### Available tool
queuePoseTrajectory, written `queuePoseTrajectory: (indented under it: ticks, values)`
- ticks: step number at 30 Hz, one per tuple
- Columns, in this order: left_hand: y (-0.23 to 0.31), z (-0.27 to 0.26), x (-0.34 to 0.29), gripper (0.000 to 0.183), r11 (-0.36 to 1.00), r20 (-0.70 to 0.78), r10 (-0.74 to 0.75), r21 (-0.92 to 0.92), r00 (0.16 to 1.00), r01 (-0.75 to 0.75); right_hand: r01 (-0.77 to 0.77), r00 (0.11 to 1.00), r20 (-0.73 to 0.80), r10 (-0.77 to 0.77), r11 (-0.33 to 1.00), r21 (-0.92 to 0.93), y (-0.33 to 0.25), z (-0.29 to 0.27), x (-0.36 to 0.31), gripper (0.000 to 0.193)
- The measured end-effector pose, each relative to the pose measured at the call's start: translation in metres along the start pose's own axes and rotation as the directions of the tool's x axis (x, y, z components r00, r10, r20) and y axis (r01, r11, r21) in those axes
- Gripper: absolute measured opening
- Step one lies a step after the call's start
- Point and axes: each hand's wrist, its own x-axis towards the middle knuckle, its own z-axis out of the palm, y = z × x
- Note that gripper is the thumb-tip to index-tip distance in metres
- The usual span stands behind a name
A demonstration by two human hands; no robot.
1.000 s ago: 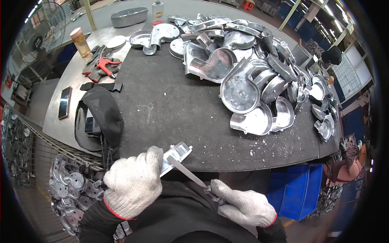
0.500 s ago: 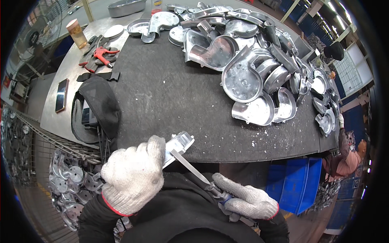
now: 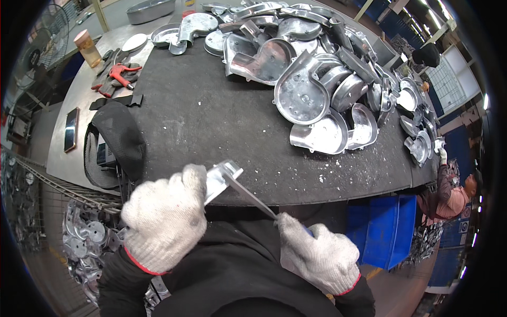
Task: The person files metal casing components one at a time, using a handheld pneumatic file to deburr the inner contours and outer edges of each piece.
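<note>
My left hand (image 3: 166,216), in a white knit glove with a red cuff, is closed round a shiny cast-metal housing (image 3: 215,185). Most of the piece is hidden by the fingers; one end sticks out past them. In my right hand (image 3: 319,254), gloved alike, is a file (image 3: 252,197) with a long, flat, narrow blade. Its blade slants up to the left and its tip meets the housing's exposed end. The fingers cover the handle, apart from a bit of blue. Both hands are just off the near edge of the dark table mat (image 3: 211,127).
Scroll-shaped metal housings (image 3: 303,95) are heaped at the back right. On the left are a black mesh bag (image 3: 119,140), a phone (image 3: 71,130), a red-handled tool (image 3: 122,75) and a cup (image 3: 87,47). Blue bins (image 3: 383,230) stand right, near another person (image 3: 449,195). Castings (image 3: 87,232) lie lower left.
My right hand has turned and moved up, so its fingers now cover the file's collar. The file tip has shifted up along the housing's end. The whole view has swung slightly.
</note>
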Motion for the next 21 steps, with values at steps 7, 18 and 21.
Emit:
queuePoseTrajectory:
  ticks: [7, 18, 21]
  values:
    - [-0.001, -0.003, 0.006, 0.043, 1.0, 0.051, -0.011, 0.001, 0.999, 0.011, -0.173, 0.967, 0.229, 0.112, 0.948, 0.269, 0.005, -0.015, 0.008, 0.063]
    - [0.001, -0.005, 0.007, 0.028, 0.996, -0.093, 0.087, 0.0, 0.992, -0.088, -0.2, 0.961, 0.274, -0.028, 0.613, 0.764, 0.03, -0.003, 0.006, 0.08]
    - [0.009, -0.004, 0.019, 0.035, 0.983, -0.168, 0.181, 0.024, 0.969, -0.179, -0.13, 0.942, 0.227, -0.248, 0.354, 0.926, 0.019, 0.016, 0.0, 0.079]
